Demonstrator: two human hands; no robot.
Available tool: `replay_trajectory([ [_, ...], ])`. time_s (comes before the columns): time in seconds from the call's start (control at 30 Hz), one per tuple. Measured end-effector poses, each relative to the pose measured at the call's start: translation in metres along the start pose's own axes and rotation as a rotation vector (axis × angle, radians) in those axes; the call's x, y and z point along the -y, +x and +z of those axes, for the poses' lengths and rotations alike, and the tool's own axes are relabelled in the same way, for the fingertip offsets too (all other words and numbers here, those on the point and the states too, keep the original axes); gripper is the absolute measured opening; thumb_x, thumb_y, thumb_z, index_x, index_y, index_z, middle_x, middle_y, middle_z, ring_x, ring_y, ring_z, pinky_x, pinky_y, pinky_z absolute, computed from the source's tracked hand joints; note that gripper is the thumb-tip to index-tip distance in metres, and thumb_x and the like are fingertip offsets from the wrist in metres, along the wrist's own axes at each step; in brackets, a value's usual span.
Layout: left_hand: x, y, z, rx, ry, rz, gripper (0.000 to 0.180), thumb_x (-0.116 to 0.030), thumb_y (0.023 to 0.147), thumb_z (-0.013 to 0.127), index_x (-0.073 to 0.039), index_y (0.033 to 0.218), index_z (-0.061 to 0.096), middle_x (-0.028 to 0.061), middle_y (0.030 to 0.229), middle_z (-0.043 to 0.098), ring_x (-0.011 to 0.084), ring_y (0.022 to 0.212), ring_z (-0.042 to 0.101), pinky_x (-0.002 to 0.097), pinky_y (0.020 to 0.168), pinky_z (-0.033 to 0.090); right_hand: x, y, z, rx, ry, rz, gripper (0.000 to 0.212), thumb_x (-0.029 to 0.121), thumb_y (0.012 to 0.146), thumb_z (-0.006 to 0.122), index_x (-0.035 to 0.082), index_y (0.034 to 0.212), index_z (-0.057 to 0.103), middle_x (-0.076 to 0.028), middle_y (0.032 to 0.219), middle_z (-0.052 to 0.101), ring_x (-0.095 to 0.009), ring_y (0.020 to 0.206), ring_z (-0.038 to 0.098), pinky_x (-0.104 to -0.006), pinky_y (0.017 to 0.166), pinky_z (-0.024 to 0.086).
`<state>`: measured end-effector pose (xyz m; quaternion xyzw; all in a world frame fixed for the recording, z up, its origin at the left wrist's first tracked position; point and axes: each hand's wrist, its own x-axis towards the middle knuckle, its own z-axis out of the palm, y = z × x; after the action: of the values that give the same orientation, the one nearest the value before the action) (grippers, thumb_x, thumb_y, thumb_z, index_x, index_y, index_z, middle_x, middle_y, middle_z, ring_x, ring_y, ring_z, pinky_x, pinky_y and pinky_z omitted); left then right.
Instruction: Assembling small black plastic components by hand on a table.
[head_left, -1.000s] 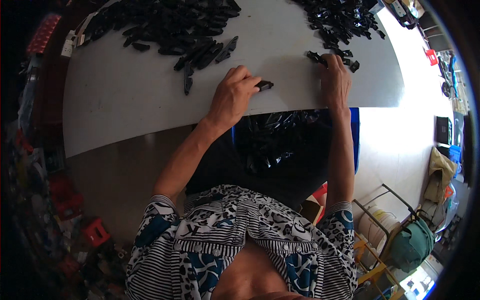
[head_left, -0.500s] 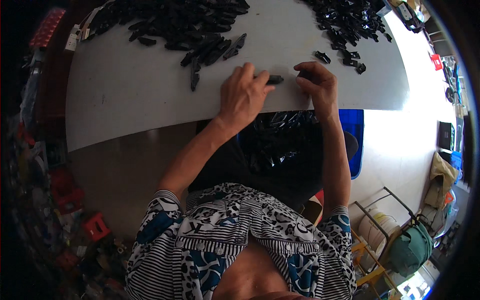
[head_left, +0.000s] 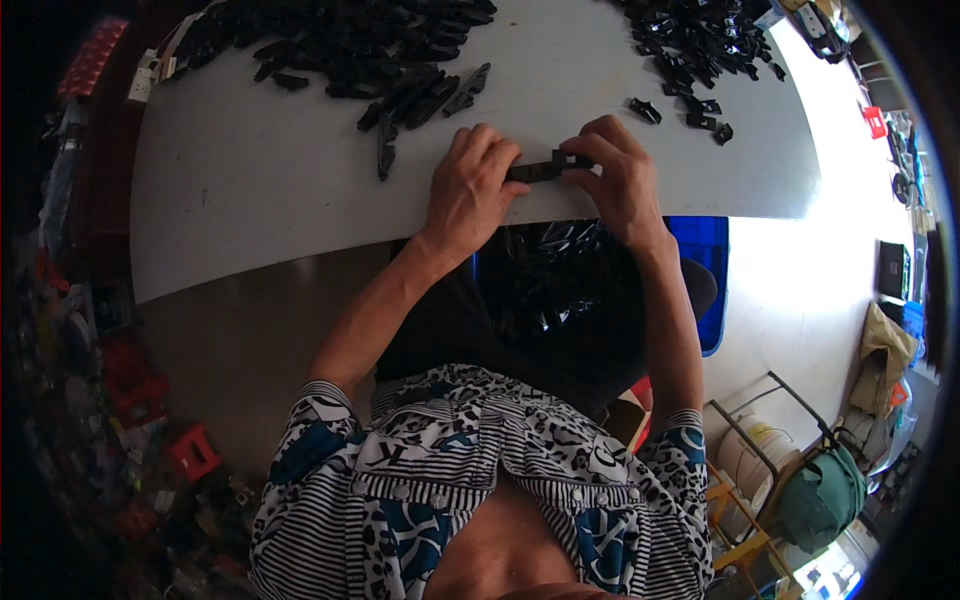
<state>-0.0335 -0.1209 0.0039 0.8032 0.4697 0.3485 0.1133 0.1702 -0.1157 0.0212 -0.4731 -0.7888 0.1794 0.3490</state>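
Two hands meet at the near edge of a wide white worktop (head_left: 260,190). Beyond the fingers, two heaps of black plastic parts lie on it: a large heap (head_left: 380,40) past the left hand (head_left: 470,190) and another heap (head_left: 700,40) past the right hand (head_left: 620,180). Below the fingers, under the worktop's edge, a blue bin (head_left: 705,270) holds shiny black pieces. Between the hands sits a slim black part (head_left: 545,168), the left fingers clamped on one end, the right fingers pinching the other.
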Motion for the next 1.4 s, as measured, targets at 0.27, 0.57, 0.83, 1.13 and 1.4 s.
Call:
replay_trajectory([
  [0.27, 0.012, -0.006, -0.002, 0.029, -0.093, 0.013, 0.028, 0.0, 0.064, 0.082, 0.0, 0.088, 0.068, 0.0069, 0.087, 0.058, 0.0241, 0.083, 0.06, 0.036, 0.073, 0.052, 0.006, 0.003, 0.001, 0.163, -0.058, -0.014, 0.016, 0.003, 0.075, 0.07, -0.001, 0.089, 0.062, -0.012, 0.09, 0.055, -0.032, 0.078, 0.063, -0.0424, 0.069, 0.052],
  [0.57, 0.016, 0.002, 0.0, 0.062, -0.151, 0.062, 0.026, 0.004, 0.061, 0.08, 0.002, 0.083, 0.067, 0.0091, 0.081, 0.06, 0.025, 0.081, 0.06, 0.0366, 0.069, 0.051, 0.008, 0.001, 0.002, 0.202, -0.147, -0.116, 0.016, 0.001, 0.074, 0.067, -0.001, 0.082, 0.053, -0.012, 0.085, 0.052, -0.034, 0.072, 0.062, -0.0422, 0.063, 0.052],
  [0.83, 0.018, 0.004, 0.002, 0.068, -0.195, 0.137, 0.025, 0.003, 0.061, 0.079, 0.002, 0.083, 0.067, 0.0099, 0.08, 0.059, 0.026, 0.078, 0.059, 0.037, 0.067, 0.05, 0.007, 0.016, 0.009, 0.319, -0.001, -0.208, 0.014, 0.004, 0.076, 0.066, -0.001, 0.08, 0.053, -0.013, 0.084, 0.052, -0.034, 0.073, 0.062, -0.0426, 0.063, 0.051],
  [1.13, 0.033, 0.051, -0.02, 0.071, 0.213, -0.073, 0.032, -0.015, 0.077, 0.079, -0.001, 0.102, 0.065, 0.0105, 0.098, 0.055, 0.0233, 0.093, 0.058, 0.038, 0.074, 0.051, -0.046, 0.027, -0.029, -0.089, -0.723, 0.129, 0.019, 0.015, 0.081, 0.069, 0.008, 0.097, 0.062, -0.009, 0.095, 0.056, -0.028, 0.091, 0.06, -0.0404, 0.071, 0.051],
  [1.4, 0.038, 0.08, 0.004, 0.151, 0.167, -0.13, 0.022, -0.006, 0.082, 0.073, -0.002, 0.102, 0.063, 0.0095, 0.087, 0.061, 0.0227, 0.08, 0.065, 0.036, 0.071, 0.055, -0.059, 0.02, -0.022, -0.142, 0.001, 0.267, 0.022, 0.014, 0.092, 0.06, 0.005, 0.112, 0.063, -0.009, 0.098, 0.063, -0.02, 0.082, 0.063, -0.0307, 0.066, 0.051],
])
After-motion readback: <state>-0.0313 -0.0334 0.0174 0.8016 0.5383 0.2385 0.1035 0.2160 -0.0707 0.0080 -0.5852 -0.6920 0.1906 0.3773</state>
